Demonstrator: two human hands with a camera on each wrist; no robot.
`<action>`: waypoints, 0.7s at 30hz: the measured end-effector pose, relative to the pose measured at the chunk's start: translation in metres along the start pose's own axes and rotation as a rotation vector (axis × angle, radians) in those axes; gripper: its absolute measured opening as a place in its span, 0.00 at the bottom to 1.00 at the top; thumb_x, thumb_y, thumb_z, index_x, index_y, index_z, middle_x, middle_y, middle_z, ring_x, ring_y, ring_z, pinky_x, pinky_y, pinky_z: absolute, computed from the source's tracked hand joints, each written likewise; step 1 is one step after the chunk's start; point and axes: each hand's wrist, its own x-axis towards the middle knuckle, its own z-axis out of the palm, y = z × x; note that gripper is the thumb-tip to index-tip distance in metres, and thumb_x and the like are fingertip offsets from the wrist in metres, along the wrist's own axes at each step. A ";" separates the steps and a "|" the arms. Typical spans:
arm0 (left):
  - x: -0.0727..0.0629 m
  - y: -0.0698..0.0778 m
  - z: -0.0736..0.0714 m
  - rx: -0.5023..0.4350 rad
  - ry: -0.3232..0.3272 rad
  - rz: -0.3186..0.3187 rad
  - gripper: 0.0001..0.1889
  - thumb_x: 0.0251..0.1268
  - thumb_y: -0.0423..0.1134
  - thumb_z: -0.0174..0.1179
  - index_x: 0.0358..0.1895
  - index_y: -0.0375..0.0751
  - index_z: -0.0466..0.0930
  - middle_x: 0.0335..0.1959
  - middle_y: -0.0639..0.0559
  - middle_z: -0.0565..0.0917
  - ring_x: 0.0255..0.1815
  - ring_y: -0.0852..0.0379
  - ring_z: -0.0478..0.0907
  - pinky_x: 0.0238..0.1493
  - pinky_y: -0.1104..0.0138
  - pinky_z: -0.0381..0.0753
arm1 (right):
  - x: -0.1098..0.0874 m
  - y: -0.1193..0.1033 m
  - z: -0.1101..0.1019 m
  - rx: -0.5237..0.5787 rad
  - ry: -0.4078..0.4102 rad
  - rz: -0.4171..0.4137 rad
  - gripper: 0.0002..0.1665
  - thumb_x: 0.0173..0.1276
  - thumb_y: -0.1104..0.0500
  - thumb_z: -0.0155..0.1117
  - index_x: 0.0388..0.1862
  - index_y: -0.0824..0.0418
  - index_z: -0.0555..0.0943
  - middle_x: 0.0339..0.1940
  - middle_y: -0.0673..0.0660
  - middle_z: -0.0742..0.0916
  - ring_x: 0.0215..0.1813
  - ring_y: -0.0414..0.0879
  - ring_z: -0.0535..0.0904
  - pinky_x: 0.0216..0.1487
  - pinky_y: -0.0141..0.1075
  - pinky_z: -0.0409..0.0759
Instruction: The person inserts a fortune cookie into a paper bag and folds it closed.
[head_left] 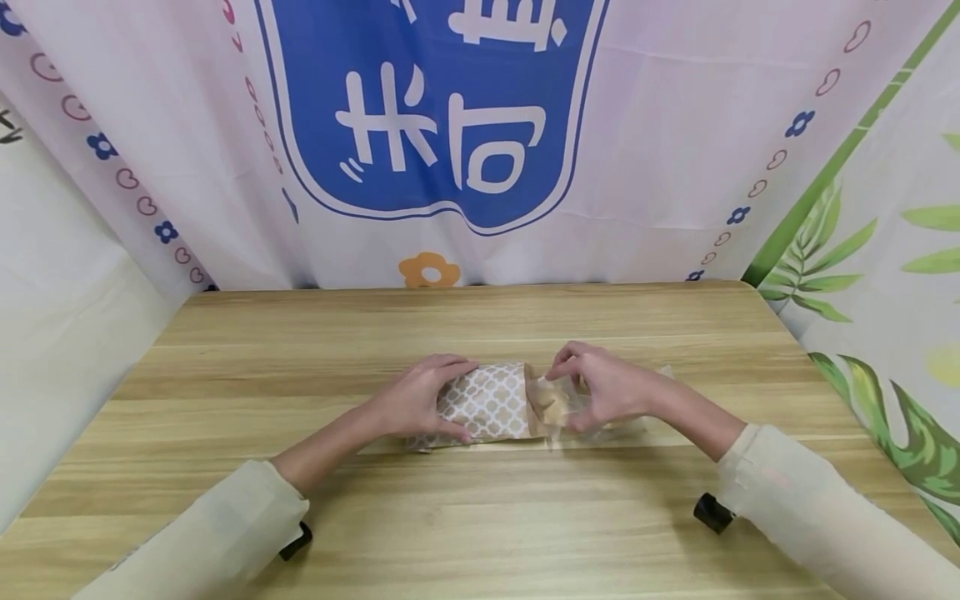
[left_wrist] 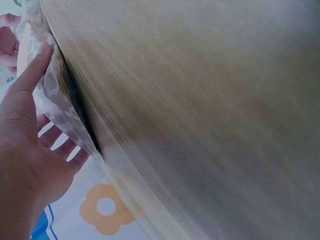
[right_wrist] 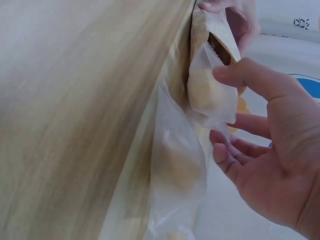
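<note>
Pale sleeves [head_left: 817,500], left hand [head_left: 420,396] gripping patterned bag [head_left: 487,402], right hand [head_left: 615,385] pinching clear packet [head_left: 553,407] at its mouth [head_left: 534,410]

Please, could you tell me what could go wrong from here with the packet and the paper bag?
The clear packet is at the open end of the patterned paper bag, so it might catch on the bag's rim. The left grip clasps the bag across its width and may squeeze it narrower. The right forearm passes over another packet and could nudge it.
</note>
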 end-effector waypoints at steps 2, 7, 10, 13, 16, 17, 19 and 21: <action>0.000 0.000 0.000 -0.002 -0.002 -0.001 0.56 0.44 0.62 0.82 0.75 0.36 0.70 0.74 0.39 0.73 0.74 0.39 0.69 0.73 0.45 0.71 | 0.000 0.000 0.000 -0.002 0.011 -0.009 0.37 0.50 0.56 0.80 0.58 0.70 0.84 0.56 0.62 0.81 0.40 0.45 0.76 0.38 0.33 0.78; 0.000 0.001 -0.001 0.003 -0.006 0.001 0.56 0.44 0.62 0.82 0.75 0.36 0.70 0.74 0.39 0.73 0.74 0.38 0.69 0.73 0.45 0.71 | 0.002 -0.002 0.004 0.009 0.105 -0.058 0.31 0.52 0.58 0.81 0.54 0.70 0.85 0.52 0.61 0.83 0.34 0.44 0.77 0.33 0.30 0.79; 0.000 0.002 -0.001 0.007 -0.006 0.005 0.56 0.44 0.62 0.82 0.75 0.36 0.70 0.74 0.39 0.73 0.74 0.38 0.69 0.73 0.45 0.71 | 0.004 -0.004 0.005 0.021 0.159 -0.076 0.29 0.52 0.59 0.82 0.51 0.69 0.85 0.49 0.60 0.84 0.32 0.44 0.78 0.30 0.30 0.79; 0.000 0.002 -0.001 0.007 -0.003 0.011 0.56 0.44 0.62 0.82 0.75 0.36 0.70 0.73 0.38 0.73 0.74 0.38 0.69 0.73 0.44 0.71 | 0.005 -0.006 0.005 0.025 0.182 -0.070 0.29 0.52 0.58 0.83 0.51 0.69 0.85 0.49 0.59 0.85 0.32 0.45 0.78 0.28 0.29 0.78; 0.000 0.001 -0.001 0.010 0.000 0.017 0.56 0.44 0.62 0.82 0.75 0.35 0.70 0.73 0.38 0.73 0.74 0.38 0.69 0.72 0.44 0.71 | 0.005 -0.009 0.003 0.029 0.194 -0.052 0.29 0.52 0.58 0.83 0.52 0.68 0.85 0.49 0.58 0.85 0.32 0.45 0.78 0.27 0.30 0.78; 0.000 0.001 -0.001 0.010 0.000 0.018 0.56 0.44 0.62 0.82 0.75 0.35 0.70 0.74 0.38 0.73 0.74 0.38 0.69 0.73 0.44 0.71 | 0.004 -0.010 0.001 0.029 0.199 -0.051 0.29 0.52 0.58 0.83 0.52 0.68 0.85 0.49 0.58 0.85 0.33 0.44 0.78 0.27 0.30 0.78; 0.000 0.001 -0.001 0.008 0.000 0.020 0.56 0.44 0.62 0.82 0.75 0.35 0.70 0.74 0.38 0.73 0.74 0.38 0.69 0.73 0.45 0.71 | 0.004 -0.012 -0.002 0.030 0.210 -0.050 0.29 0.52 0.59 0.83 0.52 0.68 0.85 0.50 0.58 0.84 0.33 0.44 0.77 0.27 0.31 0.77; 0.000 0.000 -0.001 0.010 0.001 0.018 0.56 0.44 0.62 0.82 0.75 0.35 0.70 0.74 0.38 0.73 0.74 0.38 0.69 0.72 0.45 0.71 | 0.003 -0.014 -0.004 0.028 0.218 -0.053 0.28 0.52 0.59 0.83 0.52 0.67 0.85 0.49 0.57 0.84 0.32 0.43 0.76 0.27 0.31 0.76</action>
